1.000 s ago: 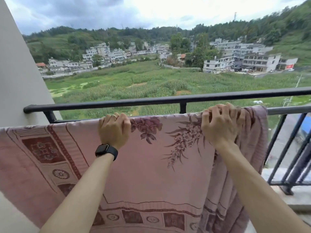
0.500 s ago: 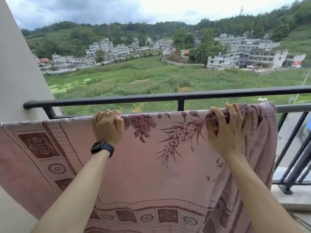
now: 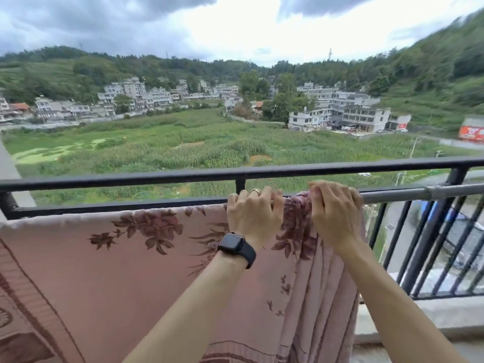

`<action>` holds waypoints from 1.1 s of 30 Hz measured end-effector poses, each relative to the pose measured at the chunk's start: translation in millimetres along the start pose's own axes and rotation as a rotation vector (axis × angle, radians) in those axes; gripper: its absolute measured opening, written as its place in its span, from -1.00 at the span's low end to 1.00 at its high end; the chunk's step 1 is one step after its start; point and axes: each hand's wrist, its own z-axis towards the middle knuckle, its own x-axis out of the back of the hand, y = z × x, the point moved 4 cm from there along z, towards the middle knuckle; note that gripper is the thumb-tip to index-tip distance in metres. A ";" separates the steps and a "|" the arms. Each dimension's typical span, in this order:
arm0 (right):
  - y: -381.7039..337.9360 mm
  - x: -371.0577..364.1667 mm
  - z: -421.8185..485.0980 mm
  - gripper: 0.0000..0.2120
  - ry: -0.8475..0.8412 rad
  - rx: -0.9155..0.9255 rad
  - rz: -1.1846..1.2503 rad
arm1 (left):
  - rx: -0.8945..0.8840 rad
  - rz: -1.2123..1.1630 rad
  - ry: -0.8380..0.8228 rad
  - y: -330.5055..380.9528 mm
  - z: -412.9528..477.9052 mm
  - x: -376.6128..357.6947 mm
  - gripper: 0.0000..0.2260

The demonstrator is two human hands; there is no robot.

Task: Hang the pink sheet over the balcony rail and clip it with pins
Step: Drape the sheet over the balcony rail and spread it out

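Observation:
The pink sheet [image 3: 110,271], printed with dark flowers and a patterned border, hangs over the lower grey rail [image 3: 408,195] of the balcony and drapes down toward me. Its right end is bunched into folds. My left hand [image 3: 252,216], with a ring and a black watch on the wrist, grips the sheet's top edge at the rail. My right hand [image 3: 334,210] grips the bunched fabric just to the right of it. The two hands are close together. No pins are in view.
A black top rail [image 3: 314,170] runs across above the sheet. Black vertical bars [image 3: 424,244] and a post stand at the right, with a concrete ledge [image 3: 424,313] below them. Beyond lie fields, houses and hills.
My left hand has slid right along the rail and now sits next to my right hand. The view has shifted right, and the sheet's right end is more bunched.

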 end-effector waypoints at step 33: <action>127.0 27.3 29.7 -0.63 -0.139 -0.078 -0.005 | 0.274 0.168 0.160 14.3 2.7 -24.0 -0.57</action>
